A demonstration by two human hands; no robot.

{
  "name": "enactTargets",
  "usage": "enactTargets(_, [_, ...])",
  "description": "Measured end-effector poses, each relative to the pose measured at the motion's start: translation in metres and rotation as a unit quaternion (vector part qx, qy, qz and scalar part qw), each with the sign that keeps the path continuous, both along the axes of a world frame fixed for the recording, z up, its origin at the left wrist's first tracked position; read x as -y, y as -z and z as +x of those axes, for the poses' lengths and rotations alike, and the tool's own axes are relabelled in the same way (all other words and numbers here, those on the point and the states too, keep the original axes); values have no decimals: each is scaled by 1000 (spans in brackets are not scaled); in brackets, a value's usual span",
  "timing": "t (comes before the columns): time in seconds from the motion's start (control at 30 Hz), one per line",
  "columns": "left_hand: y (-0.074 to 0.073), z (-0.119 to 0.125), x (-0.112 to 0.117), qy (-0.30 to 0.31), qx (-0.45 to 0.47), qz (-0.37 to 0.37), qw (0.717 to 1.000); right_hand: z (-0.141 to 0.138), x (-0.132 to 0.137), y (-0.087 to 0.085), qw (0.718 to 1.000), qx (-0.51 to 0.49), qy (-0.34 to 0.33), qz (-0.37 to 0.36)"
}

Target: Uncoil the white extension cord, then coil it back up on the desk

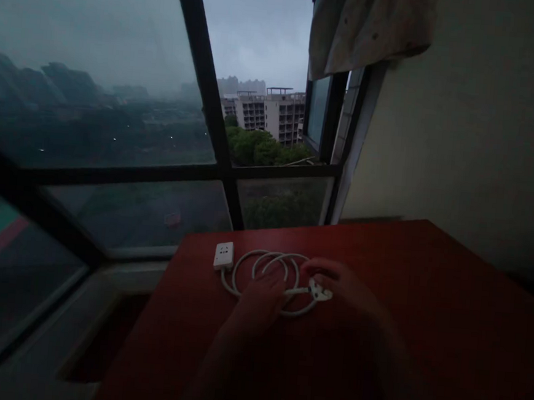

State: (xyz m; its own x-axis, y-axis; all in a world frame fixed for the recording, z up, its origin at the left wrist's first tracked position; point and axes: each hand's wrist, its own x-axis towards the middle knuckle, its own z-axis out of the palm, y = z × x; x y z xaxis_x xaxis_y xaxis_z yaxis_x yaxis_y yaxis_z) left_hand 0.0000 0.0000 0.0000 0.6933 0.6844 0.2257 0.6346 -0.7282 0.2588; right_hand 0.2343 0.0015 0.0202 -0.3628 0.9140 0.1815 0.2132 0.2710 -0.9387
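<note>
A white extension cord [271, 268] lies coiled in loops on a red table [425, 299]. Its small white socket block [224, 255] sits at the left end of the coil. Its white plug [319, 290] lies at the right of the coil. My left hand [259, 304] rests on the near side of the coil, fingers curled onto the cable. My right hand [339, 283] is curved over the plug, touching it. The room is dim, so the finger grips are hard to read.
A large dark-framed window [210, 97] fills the left and back, with buildings and trees outside. A cloth [368, 23] hangs at the top right. A pale wall [476, 130] stands behind the table. A sill runs along the table's left edge.
</note>
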Motion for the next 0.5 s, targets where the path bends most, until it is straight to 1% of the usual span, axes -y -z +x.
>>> enactTargets(0.03, [0, -1, 0, -5, 11, -1, 1000, 4, -4, 4, 998, -9, 57, -6])
enactTargets(0.07, [1, -2, 0, -8, 22, -3, 1000, 8, -8, 10, 992, 2, 123, -8])
enactTargets(0.13, [1, -3, 0, -17, 33, -8, 999, 16, -18, 24, 966, 88, 243, -12])
enactTargets(0.17, [0, -3, 1, -23, 32, -13, 999, 19, -22, 32, 951, 146, 269, -29])
enactTargets(0.2, [0, -3, 1, -31, 28, -20, 999, 20, -26, 40, 942, 188, 271, -55])
enactTargets(0.23, [0, -2, 2, -37, 22, -28, 999, 21, -29, 47, 940, 209, 256, -80])
enactTargets(0.33, [-1, 0, 4, -43, 18, -47, 998, 16, -34, 63, 951, 196, 199, -129])
enactTargets(0.43, [0, 3, 6, -35, 16, -60, 997, 8, -36, 69, 960, 165, 174, -144])
enactTargets(0.5, [1, 4, 7, -31, -8, -70, 997, 4, -36, 69, 964, 146, 167, -149])
